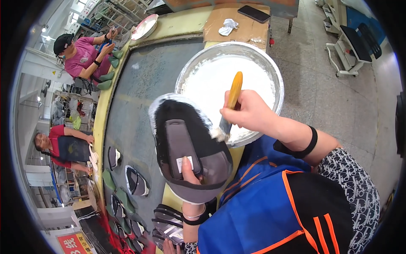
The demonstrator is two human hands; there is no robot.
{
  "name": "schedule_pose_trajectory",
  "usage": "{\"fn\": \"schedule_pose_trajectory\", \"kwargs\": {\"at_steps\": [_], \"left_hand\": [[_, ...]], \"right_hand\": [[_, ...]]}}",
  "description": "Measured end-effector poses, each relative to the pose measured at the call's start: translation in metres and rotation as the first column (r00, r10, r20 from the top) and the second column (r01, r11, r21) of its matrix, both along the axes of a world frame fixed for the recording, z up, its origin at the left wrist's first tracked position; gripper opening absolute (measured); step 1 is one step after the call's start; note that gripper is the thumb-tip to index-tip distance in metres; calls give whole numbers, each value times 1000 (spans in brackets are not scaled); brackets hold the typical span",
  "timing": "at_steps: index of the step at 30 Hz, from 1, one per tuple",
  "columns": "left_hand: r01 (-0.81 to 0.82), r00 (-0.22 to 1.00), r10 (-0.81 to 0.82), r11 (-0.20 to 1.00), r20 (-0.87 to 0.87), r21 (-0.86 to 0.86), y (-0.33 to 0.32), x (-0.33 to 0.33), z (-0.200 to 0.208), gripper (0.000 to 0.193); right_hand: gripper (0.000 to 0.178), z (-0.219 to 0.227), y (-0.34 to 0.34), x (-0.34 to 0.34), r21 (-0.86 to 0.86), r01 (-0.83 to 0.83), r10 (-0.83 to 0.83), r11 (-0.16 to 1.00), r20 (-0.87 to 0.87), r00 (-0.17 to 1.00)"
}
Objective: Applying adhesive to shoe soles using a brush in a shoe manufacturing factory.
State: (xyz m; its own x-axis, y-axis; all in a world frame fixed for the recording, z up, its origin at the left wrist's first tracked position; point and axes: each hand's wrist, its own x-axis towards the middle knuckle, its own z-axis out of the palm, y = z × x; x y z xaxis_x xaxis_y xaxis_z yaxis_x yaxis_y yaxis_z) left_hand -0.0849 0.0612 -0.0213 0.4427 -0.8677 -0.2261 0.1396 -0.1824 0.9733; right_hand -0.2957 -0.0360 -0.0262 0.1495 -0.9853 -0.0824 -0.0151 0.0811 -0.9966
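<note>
My left hand (190, 172) grips a grey and black shoe upper (211, 167), thumb pressed inside beside a small white label, other fingers hidden beneath. White paste coats the rim of the upper along its upper-left side. My right hand (250, 111) is closed round the yellow wooden handle of a brush (235, 91). Its paste-covered bristles meet the right edge of the upper. Just beyond my hands stands a round metal basin (277, 76) holding thick white paste (207, 80).
A worktable (146, 76) with a yellow border carries several shoe uppers (136, 181) and green shoe forms (109, 180). Cardboard (211, 31) holds a phone (253, 14) and crumpled tissue (228, 26). Two people stand across the table; another person's hand (171, 247) shows near stacked uppers (167, 224).
</note>
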Motion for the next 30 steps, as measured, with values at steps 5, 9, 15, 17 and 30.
{"fn": "schedule_pose_trajectory", "kwargs": {"at_steps": [5,9,15,17,30], "left_hand": [[158,987,-157,987,33,-34,-7,16,17,26],[378,921,-344,903,-180,204,-5,29,18,15],[319,945,-293,925,-144,208,-11,37,8,20],[299,953,-285,939,-105,168,-18,40,7,22],[341,820,-162,908,548,-242,-39,19,9,27]], "right_hand": [[16,13,3,1,-227,-56,61,972,13,998],[12,23,-18,0,-476,66,-94,877,-36,995],[23,17,-11,1,-368,-33,-56,929,-227,972],[23,13,0,0,-291,-109,32,951,-260,965],[27,31,-4,-2,-512,-223,-18,830,-424,906]]}}
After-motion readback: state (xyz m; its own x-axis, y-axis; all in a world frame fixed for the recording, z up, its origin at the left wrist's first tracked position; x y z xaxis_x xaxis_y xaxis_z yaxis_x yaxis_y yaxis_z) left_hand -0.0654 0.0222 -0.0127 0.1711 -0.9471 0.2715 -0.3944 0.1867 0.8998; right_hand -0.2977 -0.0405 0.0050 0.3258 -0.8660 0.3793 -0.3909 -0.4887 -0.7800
